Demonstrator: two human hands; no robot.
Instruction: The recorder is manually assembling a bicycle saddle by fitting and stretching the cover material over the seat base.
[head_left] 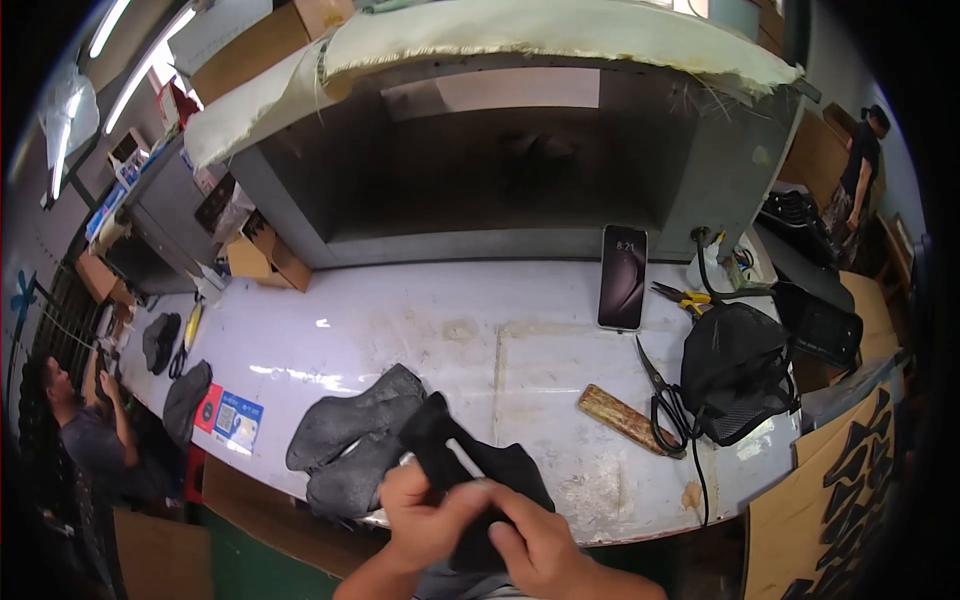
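Observation:
A soft black fabric piece (510,470) with a narrow white strip on it is held low in front of me, over the table's near edge. My left hand (425,515) grips its left side with the fingers curled. My right hand (540,540) pinches the piece close to the lower end of the white strip, thumb bent in. Fingertips of both hands almost meet there. Just beyond my left hand lie two dark grey shoe-shaped pieces (355,420), one partly behind the black fabric.
On the white table (440,310) are a phone (622,280), yellow-handled pliers (690,298), black scissors (668,400), a worn flat bar (622,418) and a black mesh cap (735,370). A grey metal booth (700,170) stands behind. Another person (90,430) works at the left.

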